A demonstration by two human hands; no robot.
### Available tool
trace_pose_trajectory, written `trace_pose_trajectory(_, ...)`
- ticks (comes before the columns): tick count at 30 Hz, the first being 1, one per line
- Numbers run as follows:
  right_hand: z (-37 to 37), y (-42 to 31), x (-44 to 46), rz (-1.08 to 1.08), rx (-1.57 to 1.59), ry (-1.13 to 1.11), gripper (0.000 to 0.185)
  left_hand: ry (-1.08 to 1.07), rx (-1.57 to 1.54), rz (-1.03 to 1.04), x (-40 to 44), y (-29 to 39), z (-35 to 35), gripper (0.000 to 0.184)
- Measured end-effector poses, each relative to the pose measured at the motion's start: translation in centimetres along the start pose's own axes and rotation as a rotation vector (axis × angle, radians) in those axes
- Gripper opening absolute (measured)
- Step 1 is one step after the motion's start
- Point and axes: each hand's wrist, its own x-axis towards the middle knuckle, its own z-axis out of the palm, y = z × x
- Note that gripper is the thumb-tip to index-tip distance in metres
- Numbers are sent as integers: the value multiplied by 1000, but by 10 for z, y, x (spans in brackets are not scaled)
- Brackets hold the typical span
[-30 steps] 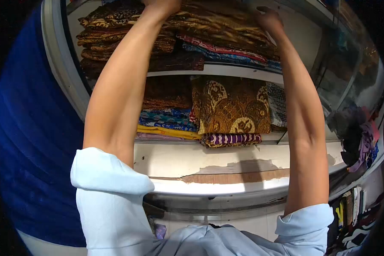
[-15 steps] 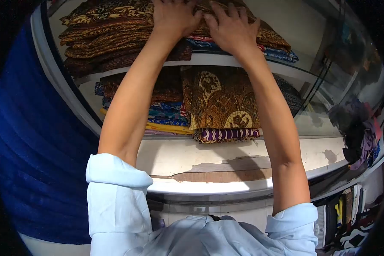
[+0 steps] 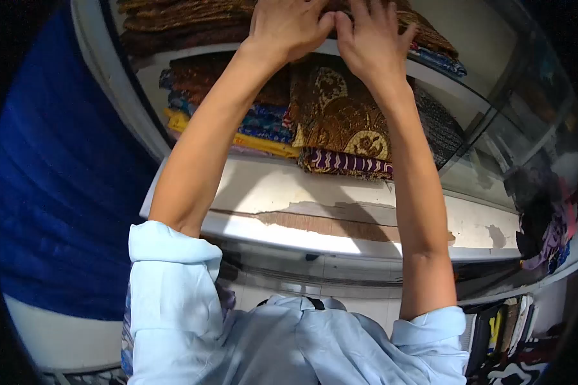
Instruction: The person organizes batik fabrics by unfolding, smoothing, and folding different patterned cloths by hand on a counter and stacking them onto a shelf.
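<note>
Both hands reach up to the brown patterned cloth stack on the upper shelf, side by side with the thumbs nearly touching. My left hand has its fingers spread, the tips partly cut off by the top edge. Beside it, my right hand also lies spread over the front of the stack. Neither hand has cloth pinched in it. Below them, on the lower shelf, sits a brown and gold folded cloth on top of a purple and white patterned cloth.
Blue and yellow folded cloths lie on the lower shelf, left of centre. A blue curtain hangs at the left. The worn white ledge runs in front. Glass panels and dark and purple cloths are at the right.
Over the last second my hands have come together from far apart at the stack. Since half a second ago the shelves have shifted upward in view, while both hands remain spread at the stack.
</note>
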Motion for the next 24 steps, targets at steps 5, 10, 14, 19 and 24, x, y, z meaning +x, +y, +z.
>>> trace_pose_trajectory(5, -36, -43, -65, -131, 387, 62, 48, 95, -160, -134, -69, 17, -79, 44)
trace_pose_trajectory(10, -58, -105, -150, -246, 757, -244, 57, 24, -133, -439, -202, 19, -126, 54)
trace_pose_trajectory(14, -51, -153, -217, -354, 1219, -504, 52, -287, 61, -780, -335, 22, -162, 53)
trace_pose_trajectory(19, -27, -218, -312, -495, 1452, -852, 45, -558, 253, -1232, -499, 42, -226, 56)
trace_pose_trajectory(24, 7, -273, -408, -629, 1367, -1206, 47, -827, 328, -1473, -610, 62, -279, 66)
